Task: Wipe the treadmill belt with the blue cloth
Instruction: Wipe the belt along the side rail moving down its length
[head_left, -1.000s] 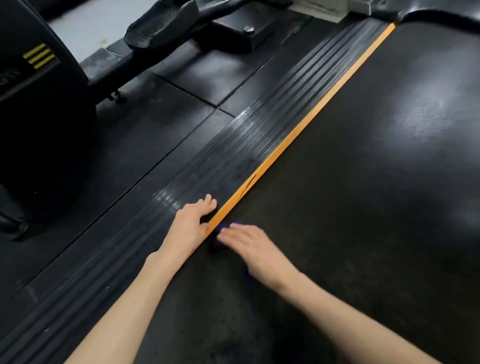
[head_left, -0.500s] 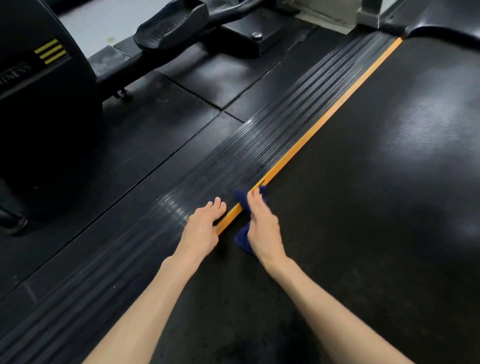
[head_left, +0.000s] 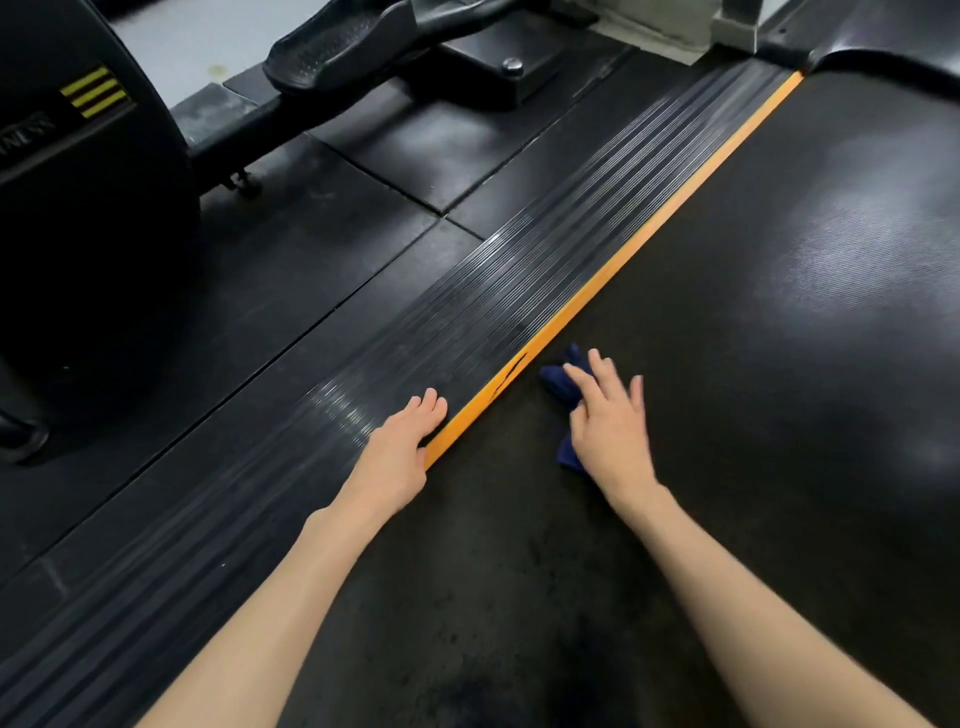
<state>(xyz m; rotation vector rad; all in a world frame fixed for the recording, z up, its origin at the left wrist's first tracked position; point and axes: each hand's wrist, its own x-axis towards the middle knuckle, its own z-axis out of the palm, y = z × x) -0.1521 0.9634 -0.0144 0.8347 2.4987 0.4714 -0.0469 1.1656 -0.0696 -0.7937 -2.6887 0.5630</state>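
Your right hand lies flat on the blue cloth, fingers straight and slightly spread, pressing it onto the treadmill belt and gripping nothing. The cloth is bunched under your palm and shows just past your fingertips and beside your wrist, on the side toward your other hand. Your left hand rests open, palm down, on the ribbed side rail, its fingers straight and close together, holding nothing. The orange strip runs between your two hands, touching the thumb side of the left one. Far beyond your left fingertips, a black pedal hangs above the floor mats.
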